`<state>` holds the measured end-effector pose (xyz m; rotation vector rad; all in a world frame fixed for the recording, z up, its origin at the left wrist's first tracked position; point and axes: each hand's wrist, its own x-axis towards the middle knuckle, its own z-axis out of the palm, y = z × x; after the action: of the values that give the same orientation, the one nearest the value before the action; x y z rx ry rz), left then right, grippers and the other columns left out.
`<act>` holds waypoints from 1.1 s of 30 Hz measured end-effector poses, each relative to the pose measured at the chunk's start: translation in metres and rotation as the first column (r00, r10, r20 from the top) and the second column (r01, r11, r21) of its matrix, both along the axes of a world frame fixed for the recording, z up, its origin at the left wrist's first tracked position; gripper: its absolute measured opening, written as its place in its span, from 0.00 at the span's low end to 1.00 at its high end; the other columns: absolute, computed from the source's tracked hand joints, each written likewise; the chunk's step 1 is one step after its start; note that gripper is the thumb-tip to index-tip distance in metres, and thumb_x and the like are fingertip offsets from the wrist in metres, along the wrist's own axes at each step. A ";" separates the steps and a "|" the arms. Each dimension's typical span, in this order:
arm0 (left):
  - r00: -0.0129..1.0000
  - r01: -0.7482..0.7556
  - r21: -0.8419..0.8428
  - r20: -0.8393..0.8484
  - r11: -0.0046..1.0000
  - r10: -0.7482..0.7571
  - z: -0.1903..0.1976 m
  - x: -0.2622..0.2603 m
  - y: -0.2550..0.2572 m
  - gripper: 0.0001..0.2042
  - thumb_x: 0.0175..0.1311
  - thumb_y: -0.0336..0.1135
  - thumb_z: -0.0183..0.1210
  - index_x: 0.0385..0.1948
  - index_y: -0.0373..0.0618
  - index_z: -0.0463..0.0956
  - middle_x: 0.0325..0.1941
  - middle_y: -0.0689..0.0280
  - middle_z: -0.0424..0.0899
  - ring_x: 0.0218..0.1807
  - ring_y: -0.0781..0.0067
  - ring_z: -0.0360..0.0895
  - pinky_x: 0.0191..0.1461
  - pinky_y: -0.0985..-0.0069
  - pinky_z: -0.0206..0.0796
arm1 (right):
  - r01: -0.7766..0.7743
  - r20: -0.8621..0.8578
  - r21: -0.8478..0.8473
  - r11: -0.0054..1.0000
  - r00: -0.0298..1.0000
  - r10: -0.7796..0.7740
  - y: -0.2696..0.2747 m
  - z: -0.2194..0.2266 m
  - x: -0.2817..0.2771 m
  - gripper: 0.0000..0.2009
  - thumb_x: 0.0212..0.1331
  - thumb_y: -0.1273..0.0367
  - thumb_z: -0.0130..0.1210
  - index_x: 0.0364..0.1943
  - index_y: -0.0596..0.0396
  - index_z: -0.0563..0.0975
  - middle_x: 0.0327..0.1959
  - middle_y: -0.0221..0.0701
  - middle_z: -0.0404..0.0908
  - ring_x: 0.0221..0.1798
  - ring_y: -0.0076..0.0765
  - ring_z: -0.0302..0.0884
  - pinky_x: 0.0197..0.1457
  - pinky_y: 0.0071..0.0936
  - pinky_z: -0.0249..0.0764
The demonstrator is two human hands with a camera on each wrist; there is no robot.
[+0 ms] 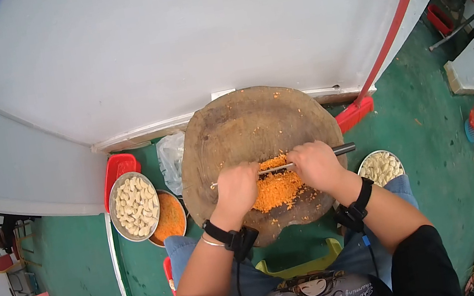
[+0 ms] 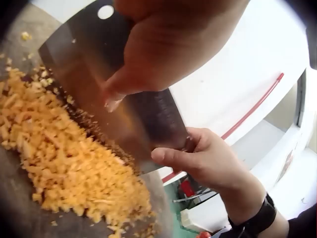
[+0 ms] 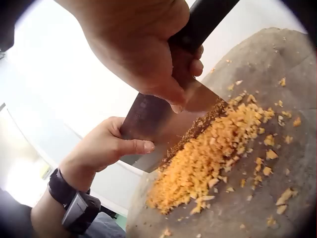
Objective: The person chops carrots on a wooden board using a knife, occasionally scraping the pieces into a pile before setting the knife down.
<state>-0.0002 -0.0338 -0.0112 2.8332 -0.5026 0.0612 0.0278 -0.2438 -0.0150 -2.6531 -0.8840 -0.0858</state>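
Note:
A round wooden chopping block (image 1: 245, 121) carries a heap of finely chopped orange bits (image 1: 278, 190). A cleaver (image 1: 275, 168) stands edge-down in the heap. My right hand (image 1: 315, 166) grips its dark handle (image 3: 203, 20). My left hand (image 1: 236, 189) holds the far end of the blade, thumb (image 2: 114, 94) pressed on the flat steel (image 2: 129, 104). In the right wrist view the left hand (image 3: 106, 144) pinches the blade (image 3: 153, 119) beside the orange heap (image 3: 213, 153). The left wrist view shows the right hand (image 2: 208, 158) curled round the handle.
Left of the block stand a metal bowl of pale pieces (image 1: 135, 206), a bowl of orange mince (image 1: 170, 218), a red tray (image 1: 118, 168) and a plastic bag (image 1: 171, 159). Another bowl of pale pieces (image 1: 381, 166) sits right. A white wall (image 1: 199, 35) is behind, with green floor (image 1: 429, 134) around.

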 end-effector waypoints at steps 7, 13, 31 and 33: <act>1.000 0.002 0.008 0.012 1.000 -0.002 0.012 -0.007 -0.002 0.02 0.50 0.28 0.56 0.23 0.43 0.73 0.25 0.58 0.76 0.29 0.54 0.77 0.32 0.61 0.68 | -0.025 -0.048 -0.018 1.000 0.999 0.024 -0.001 0.011 -0.003 0.04 0.46 0.68 0.57 0.22 0.51 0.76 0.24 0.33 0.78 0.32 0.40 0.78 0.37 0.37 0.70; 1.000 -0.010 0.010 0.000 1.000 0.010 0.005 -0.006 -0.003 0.02 0.50 0.29 0.56 0.22 0.43 0.73 0.24 0.58 0.76 0.29 0.55 0.78 0.32 0.62 0.68 | -0.031 -0.040 -0.029 0.999 0.999 0.030 -0.002 0.014 -0.001 0.04 0.46 0.68 0.58 0.22 0.52 0.76 0.25 0.33 0.78 0.34 0.40 0.78 0.38 0.38 0.70; 1.000 0.004 -0.037 0.004 0.999 -0.004 0.006 -0.009 -0.001 0.02 0.45 0.26 0.54 0.22 0.43 0.74 0.23 0.58 0.77 0.28 0.54 0.78 0.32 0.61 0.68 | -0.036 -0.029 -0.033 0.999 0.999 0.035 0.000 0.008 -0.003 0.05 0.46 0.69 0.59 0.21 0.53 0.76 0.23 0.34 0.77 0.32 0.42 0.78 0.36 0.38 0.71; 1.000 -0.002 -0.029 -0.029 1.000 0.001 0.003 -0.008 -0.001 0.02 0.45 0.26 0.54 0.22 0.43 0.74 0.23 0.58 0.77 0.28 0.54 0.78 0.32 0.62 0.68 | -0.043 -0.043 -0.026 0.999 0.998 0.041 0.000 0.008 -0.002 0.05 0.46 0.69 0.58 0.21 0.53 0.76 0.23 0.34 0.77 0.32 0.42 0.78 0.36 0.38 0.71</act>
<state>-0.0081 -0.0350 -0.0083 2.8017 -0.4896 0.0269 0.0255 -0.2441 -0.0069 -2.6489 -0.9327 -0.0069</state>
